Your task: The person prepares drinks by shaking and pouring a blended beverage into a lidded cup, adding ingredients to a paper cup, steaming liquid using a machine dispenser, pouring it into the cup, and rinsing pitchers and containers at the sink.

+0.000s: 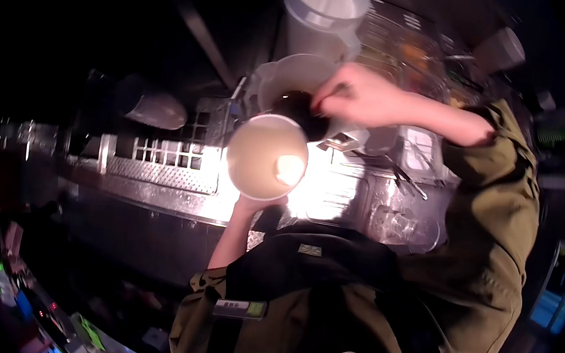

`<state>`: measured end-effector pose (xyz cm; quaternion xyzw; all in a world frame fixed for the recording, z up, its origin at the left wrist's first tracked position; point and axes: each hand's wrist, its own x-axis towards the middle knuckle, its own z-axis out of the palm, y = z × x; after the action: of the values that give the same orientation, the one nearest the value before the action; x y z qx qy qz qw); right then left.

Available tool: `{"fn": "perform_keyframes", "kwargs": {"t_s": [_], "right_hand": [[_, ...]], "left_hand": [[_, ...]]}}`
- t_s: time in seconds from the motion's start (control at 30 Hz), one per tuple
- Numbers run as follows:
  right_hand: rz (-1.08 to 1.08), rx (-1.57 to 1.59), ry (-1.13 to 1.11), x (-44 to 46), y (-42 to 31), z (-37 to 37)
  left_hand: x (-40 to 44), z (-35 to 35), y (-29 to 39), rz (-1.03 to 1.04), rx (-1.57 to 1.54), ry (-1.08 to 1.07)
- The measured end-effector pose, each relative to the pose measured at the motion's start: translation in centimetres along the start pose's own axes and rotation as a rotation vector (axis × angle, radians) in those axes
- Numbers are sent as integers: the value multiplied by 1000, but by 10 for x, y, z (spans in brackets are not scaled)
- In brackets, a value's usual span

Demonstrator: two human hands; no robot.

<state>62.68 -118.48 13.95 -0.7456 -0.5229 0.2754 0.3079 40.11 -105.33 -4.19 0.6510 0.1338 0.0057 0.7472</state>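
My left hand (261,204) grips a tall pale cup (249,156) from its near side, with most of the fingers hidden behind it. The cup's open mouth faces me; its inside looks pale, with a bright white patch low on the right. Just beyond it stands a translucent pitcher (275,77) with dark liquid (298,103) in it. My right hand (361,97) is at this pitcher's right rim, fingers curled closed and slightly blurred. What they hold, if anything, cannot be made out.
A larger white pitcher (319,38) stands behind. Food bins (413,53) line the back right. Tongs (408,178) lie right of the glaring metal counter. A metal drain grate (169,153) and a clear scoop-like vessel (156,110) are at left.
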Motion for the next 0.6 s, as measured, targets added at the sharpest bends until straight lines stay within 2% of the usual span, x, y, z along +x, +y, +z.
{"fn": "perform_keyframes", "kwargs": {"t_s": [0.03, 0.17, 0.27, 0.3, 0.33, 0.37, 0.4, 0.43, 0.6], "right_hand": [[147, 257, -32, -4, 6, -6], [141, 431, 192, -35, 10, -30], [239, 629, 332, -61, 14, -37], [275, 679, 390, -71, 19, -37], [312, 731, 446, -79, 23, -35], [327, 798, 463, -84, 26, -34], [340, 863, 478, -89, 27, -33], [351, 930, 493, -93, 28, -32], [328, 1007, 553, -103, 30, -31]], "left_hand": [[0, 1, 1, 22, 1, 35], [0, 5, 18, 274, 100, 199], [-8, -3, 45, 248, -159, 350], [-13, -19, 57, 230, -3, 349], [-15, -28, 72, 308, -43, 337], [-18, -38, 87, 316, 115, 341], [-19, -36, 104, 305, 65, 345], [-22, -48, 110, 211, 473, 402], [-18, -49, 144, 291, 664, 297]]}}
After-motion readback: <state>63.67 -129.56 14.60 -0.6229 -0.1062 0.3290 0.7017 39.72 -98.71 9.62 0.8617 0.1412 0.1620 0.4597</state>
